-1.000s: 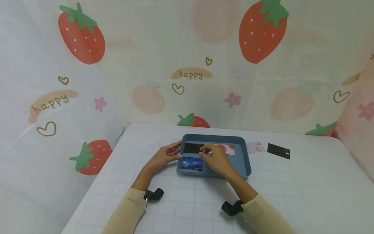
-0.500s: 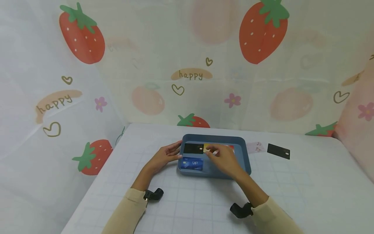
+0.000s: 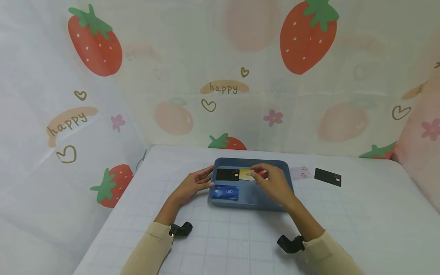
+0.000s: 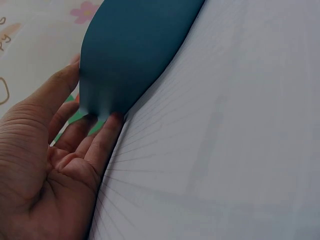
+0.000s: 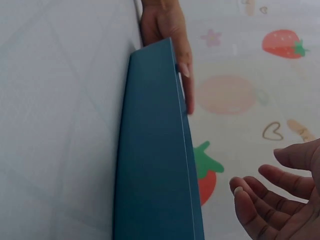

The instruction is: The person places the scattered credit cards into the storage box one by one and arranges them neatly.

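Observation:
A blue-grey tray (image 3: pixel 254 206) lies on the table, with a black card (image 3: pixel 227 174), a gold card (image 3: pixel 245 174) and a blue VIP card (image 3: pixel 225 192) in it. My left hand (image 3: pixel 192 186) touches the tray's left end; in the left wrist view its fingertips and thumb rest against the outer wall (image 4: pixel 135 45). Over the tray's right half hovers my right hand (image 3: pixel 271 182), covering most of a red-and-white card (image 3: pixel 264 174). The right wrist view shows those fingers loosely bent and apart, with nothing between them.
To the right of the tray lie a pale pink card (image 3: pixel 300 173) and another black card (image 3: pixel 328 177). A cloth with printed strawberries (image 3: pixel 307 38) hangs behind the table and along its sides. The tray's wall rises around the cards.
My right hand has moved right across the tray, from the black card past the gold one, uncovering both. The left hand stays at the tray's left end.

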{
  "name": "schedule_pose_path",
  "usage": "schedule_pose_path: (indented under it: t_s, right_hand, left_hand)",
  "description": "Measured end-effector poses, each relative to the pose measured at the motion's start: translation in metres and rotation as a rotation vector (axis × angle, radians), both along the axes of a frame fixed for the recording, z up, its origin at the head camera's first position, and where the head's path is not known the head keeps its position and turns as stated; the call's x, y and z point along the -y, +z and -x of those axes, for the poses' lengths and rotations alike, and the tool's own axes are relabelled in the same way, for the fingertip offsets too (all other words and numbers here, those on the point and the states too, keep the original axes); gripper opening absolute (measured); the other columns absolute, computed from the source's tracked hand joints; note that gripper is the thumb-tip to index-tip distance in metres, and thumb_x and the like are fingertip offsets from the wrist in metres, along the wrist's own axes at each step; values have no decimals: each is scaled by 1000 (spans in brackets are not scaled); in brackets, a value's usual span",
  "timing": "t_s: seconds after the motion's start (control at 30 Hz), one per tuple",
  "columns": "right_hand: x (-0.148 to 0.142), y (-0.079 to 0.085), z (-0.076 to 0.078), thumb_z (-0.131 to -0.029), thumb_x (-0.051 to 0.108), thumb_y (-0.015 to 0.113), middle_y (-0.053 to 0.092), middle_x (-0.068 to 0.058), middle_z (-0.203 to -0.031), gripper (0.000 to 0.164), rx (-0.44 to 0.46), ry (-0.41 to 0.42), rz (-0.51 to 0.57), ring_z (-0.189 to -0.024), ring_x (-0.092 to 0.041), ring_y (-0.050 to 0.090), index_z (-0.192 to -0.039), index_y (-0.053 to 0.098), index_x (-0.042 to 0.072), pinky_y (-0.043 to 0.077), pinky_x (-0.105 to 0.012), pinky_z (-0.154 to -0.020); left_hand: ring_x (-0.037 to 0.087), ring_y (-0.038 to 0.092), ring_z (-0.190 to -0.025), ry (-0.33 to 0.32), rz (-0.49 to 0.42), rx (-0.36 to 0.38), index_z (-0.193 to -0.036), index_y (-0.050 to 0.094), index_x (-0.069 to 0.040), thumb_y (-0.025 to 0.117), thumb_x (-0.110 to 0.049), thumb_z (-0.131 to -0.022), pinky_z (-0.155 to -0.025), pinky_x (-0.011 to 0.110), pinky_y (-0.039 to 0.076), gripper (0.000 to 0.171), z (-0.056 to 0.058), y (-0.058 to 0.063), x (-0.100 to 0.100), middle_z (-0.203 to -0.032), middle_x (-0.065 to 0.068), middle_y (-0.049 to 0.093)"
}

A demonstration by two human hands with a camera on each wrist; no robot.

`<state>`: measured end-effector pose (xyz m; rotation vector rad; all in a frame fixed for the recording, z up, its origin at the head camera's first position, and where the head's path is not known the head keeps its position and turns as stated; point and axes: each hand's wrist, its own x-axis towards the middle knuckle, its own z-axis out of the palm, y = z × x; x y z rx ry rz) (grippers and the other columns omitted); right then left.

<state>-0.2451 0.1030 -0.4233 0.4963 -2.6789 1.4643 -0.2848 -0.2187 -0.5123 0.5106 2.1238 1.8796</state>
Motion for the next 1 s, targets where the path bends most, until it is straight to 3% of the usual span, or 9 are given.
schedule_pose_path:
  t_s: [0.33,0.67,1.0]
  right_hand:
    - [-16,0,11,-100,20,66,71,-11,-117,24,-32,-9,4,-92,-24,68,-120,72,8,58,-31,-69]
    - [-43,3,19,-100,19,67,73,-13,-110,25,-44,-69,2,-84,-27,70,-120,72,4,57,-31,-66]
    - [-76,7,27,-100,23,67,69,-20,-120,35,8,-153,-35,-93,-33,72,-126,68,0,61,-32,-68]
  left_hand:
    - [25,39,-146,21,12,-9,-158,39,-13,71,-9,-96,-110,28,41,69,-2,-1,2,-162,5,35]
    - [21,40,-145,27,27,3,-157,40,-15,72,-12,-96,-112,31,39,70,-4,0,1,-162,1,37]
    - [20,39,-145,23,19,2,-157,40,-15,72,-12,-96,-112,29,39,70,-3,-2,-2,-162,1,37]
